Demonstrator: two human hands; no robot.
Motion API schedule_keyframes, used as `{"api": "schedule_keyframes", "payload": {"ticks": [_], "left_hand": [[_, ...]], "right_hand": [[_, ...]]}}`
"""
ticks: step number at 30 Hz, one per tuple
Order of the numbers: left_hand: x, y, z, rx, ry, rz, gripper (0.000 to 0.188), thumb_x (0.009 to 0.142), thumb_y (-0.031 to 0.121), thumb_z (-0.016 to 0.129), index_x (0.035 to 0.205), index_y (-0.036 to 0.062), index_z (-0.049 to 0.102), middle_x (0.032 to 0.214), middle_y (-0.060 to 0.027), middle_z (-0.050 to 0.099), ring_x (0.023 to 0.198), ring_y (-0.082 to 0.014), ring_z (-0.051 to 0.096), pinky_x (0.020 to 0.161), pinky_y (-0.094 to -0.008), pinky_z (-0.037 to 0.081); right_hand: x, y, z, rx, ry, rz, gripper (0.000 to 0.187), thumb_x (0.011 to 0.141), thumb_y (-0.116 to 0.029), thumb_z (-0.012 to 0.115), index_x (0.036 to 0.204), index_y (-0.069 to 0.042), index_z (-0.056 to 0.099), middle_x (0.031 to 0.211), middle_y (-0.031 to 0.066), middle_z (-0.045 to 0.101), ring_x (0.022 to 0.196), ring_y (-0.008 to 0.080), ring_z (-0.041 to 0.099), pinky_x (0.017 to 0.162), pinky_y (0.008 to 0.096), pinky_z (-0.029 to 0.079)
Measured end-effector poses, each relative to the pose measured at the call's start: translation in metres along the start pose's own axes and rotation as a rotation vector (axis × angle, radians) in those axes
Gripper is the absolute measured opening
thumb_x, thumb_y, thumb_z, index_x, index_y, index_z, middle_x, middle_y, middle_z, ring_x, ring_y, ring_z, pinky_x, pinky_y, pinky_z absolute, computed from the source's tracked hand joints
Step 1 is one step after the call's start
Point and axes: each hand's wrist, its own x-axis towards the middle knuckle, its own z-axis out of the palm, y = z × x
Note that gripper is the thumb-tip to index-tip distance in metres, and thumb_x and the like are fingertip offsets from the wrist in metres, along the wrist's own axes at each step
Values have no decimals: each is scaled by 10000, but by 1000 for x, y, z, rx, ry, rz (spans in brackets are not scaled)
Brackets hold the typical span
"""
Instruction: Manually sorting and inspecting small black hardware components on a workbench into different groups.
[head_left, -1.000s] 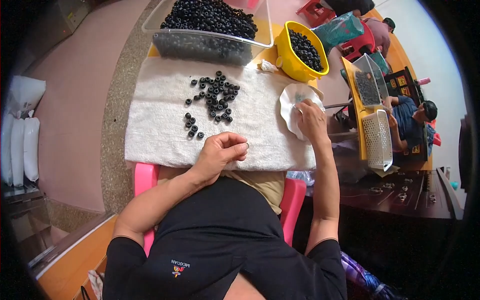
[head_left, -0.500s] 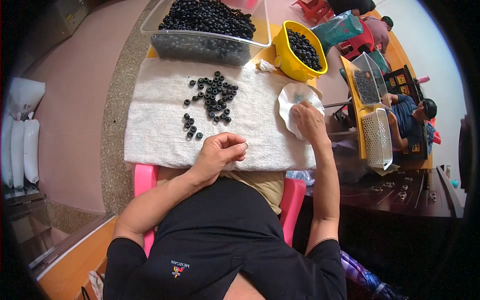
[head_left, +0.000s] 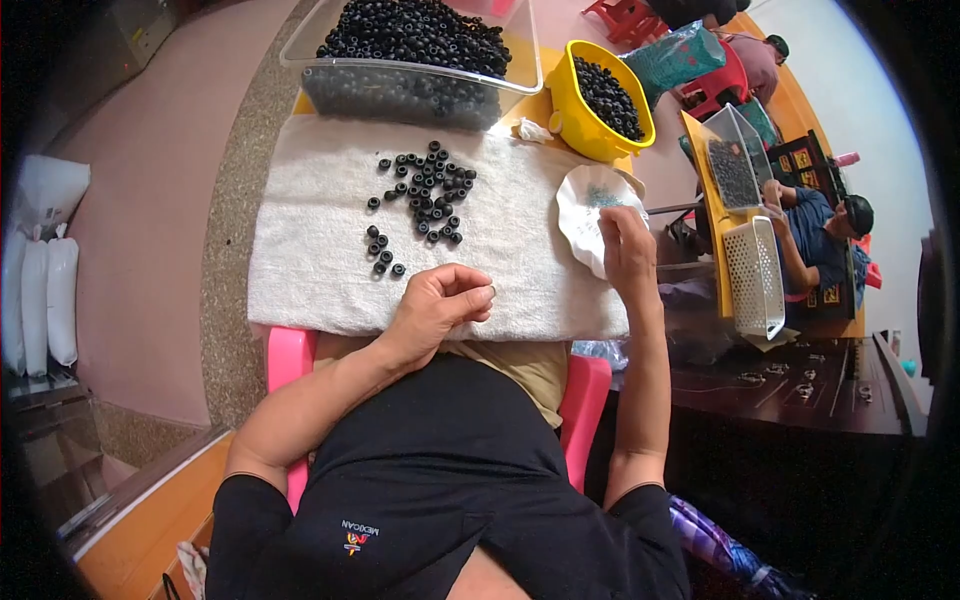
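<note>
My left hand rests at the near edge of the white towel, fingers curled and thumb against the index finger. Whatever it may hold is hidden. Over the near right side of a white wavy-rimmed dish is my right hand, its fingertips pinched together; anything between them is too small to make out. Tiny grey-green pieces lie in the dish just beyond those fingertips. Several small black ring-shaped parts lie loosely grouped on the towel, beyond my left hand.
A clear plastic bin of black parts stands at the back, with a yellow tub of them to its right. Crumpled white tissue lies between. Farther right, a co-worker sits by another clear bin and a white basket.
My right hand has drawn back slightly toward me and to the right, uncovering more of the tiny pieces in the dish. My left hand has stayed in place.
</note>
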Motion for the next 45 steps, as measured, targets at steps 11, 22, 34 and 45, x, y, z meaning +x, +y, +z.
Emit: {"api": "schedule_keyframes", "payload": {"ticks": [11,22,34,45], "left_hand": [[1,-5,1,95,-59,49,191,906,79,675,1071,-3,625,931,-56,671,814,-120,653,758,-264,556],[0,-3,-4,82,-130,74,154,883,32,688,1020,-1,626,923,-44,664,827,-97,629,760,-249,528],[0,1,-1,54,-160,39,139,870,29,701,979,22,614,908,-19,652,815,-68,611,729,-218,512],[-2,2,-1,-60,-191,-14,156,865,24,702,964,29,581,873,-26,638,760,-86,618,688,-224,519]], "right_hand": [[-32,-110,30,843,-327,268,111,902,51,607,1011,32,617,961,61,602,872,123,596,778,246,484],[-41,-102,42,1126,-432,490,80,888,-6,663,957,28,639,967,45,617,891,104,576,803,243,468],[-44,-99,45,1205,-414,566,63,887,-30,663,930,13,648,966,51,618,891,115,567,799,248,456],[-55,-108,56,1478,-333,672,152,901,-155,694,906,-17,629,920,19,617,816,103,598,725,254,510]]}}
